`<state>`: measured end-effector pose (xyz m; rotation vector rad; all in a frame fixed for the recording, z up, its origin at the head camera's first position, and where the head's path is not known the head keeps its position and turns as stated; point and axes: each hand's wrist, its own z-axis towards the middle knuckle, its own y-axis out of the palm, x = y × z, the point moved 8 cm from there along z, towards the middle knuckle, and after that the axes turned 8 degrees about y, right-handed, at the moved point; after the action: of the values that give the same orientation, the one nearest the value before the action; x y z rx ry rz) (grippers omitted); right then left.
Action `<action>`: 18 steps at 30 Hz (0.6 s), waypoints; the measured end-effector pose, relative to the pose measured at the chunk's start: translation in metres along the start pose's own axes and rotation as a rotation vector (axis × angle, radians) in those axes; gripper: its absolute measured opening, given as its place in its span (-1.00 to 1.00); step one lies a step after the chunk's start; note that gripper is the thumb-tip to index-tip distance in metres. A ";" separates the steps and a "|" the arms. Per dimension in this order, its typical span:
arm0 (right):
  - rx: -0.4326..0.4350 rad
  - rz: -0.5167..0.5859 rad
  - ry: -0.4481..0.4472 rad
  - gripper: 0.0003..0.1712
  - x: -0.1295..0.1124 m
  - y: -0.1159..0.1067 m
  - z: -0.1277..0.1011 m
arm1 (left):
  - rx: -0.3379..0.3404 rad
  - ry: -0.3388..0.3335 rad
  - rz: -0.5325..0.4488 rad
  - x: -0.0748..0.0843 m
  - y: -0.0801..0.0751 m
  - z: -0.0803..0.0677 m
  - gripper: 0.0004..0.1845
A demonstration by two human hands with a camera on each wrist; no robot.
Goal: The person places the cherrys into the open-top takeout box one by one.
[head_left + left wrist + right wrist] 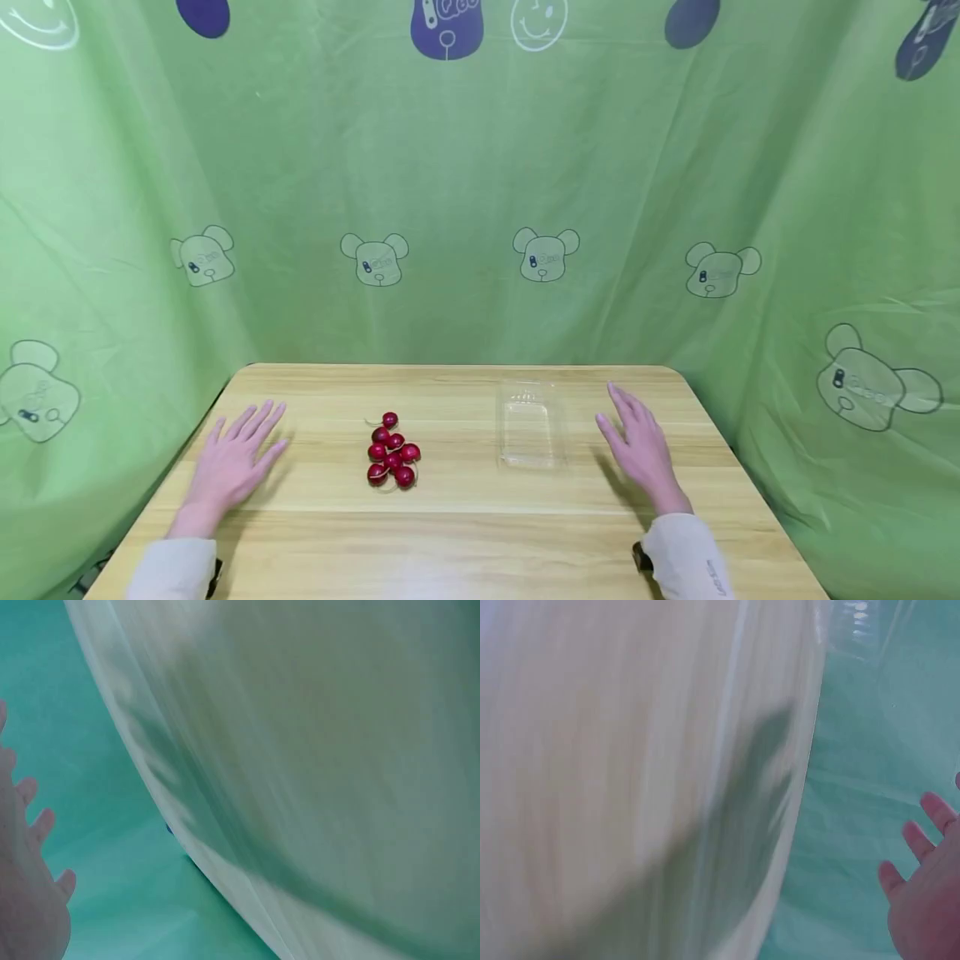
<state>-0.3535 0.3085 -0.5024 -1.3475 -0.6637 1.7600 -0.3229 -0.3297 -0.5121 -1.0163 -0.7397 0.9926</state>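
Observation:
My left hand (231, 467) is over the left side of the table with its fingers straight and spread, holding nothing. A cluster of dark red cherries (393, 461), some with thin stems, lies to the right of it. Between the cherries and my right hand (640, 446) sits a clear plastic box (525, 429). Straight fingers on the right hand point toward the back of the table, just right of the box and apart from it. In the left wrist view part of the left hand (26, 877) shows at the left edge; the right wrist view shows the right hand (930, 892) at the lower right.
The light wooden table (450, 533) has rounded back corners. A green curtain (465, 167) printed with bear heads surrounds it at the back and both sides. Shadows of the hands fall on the tabletop.

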 end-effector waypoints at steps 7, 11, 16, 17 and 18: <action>-0.033 0.293 0.085 -0.34 -0.002 0.011 0.002 | -0.015 -0.006 -0.051 0.019 0.008 0.013 -0.31; -0.026 0.397 0.138 -0.39 -0.006 0.015 0.003 | -0.015 -0.015 -0.075 0.029 0.012 0.019 -0.33; -0.069 0.502 0.221 -0.34 -0.006 0.027 0.000 | 0.008 -0.008 -0.113 0.041 0.017 0.027 -0.36; -0.079 0.518 0.237 -0.33 -0.006 0.030 -0.001 | 0.013 -0.005 -0.119 0.043 0.017 0.029 -0.36; -0.088 0.529 0.253 -0.31 -0.006 0.033 -0.002 | 0.018 -0.002 -0.125 0.045 0.017 0.030 -0.37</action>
<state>-0.3606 0.2859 -0.5264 -1.8946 -0.2561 1.9243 -0.3374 -0.2746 -0.5142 -0.9419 -0.7854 0.8908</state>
